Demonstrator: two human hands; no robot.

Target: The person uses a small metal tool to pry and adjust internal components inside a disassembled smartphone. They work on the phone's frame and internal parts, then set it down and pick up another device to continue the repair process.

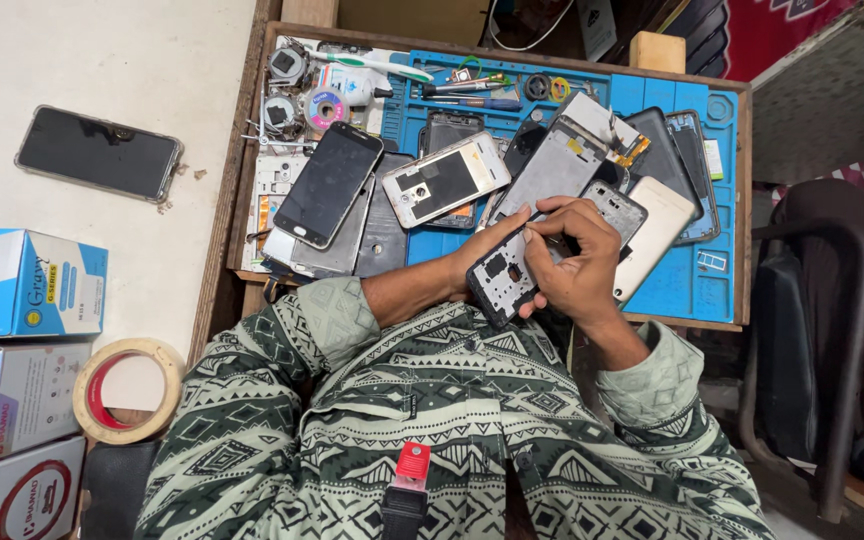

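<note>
Left hand (482, 255): curled under the phone frame (500, 280) at frame centre, gripping it.
Right hand (577, 265): bent over the frame, fingertips pinched on its top edge.

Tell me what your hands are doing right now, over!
Left hand grips the black phone frame. Right hand pinches its top edge. Loose phones crowd the blue mat behind.

Phone parts (442, 180) crowding the blue mat (677, 285), right edge free.

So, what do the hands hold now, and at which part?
The left hand grips a dark phone frame along its left edge. The right hand pinches its top right corner.
</note>
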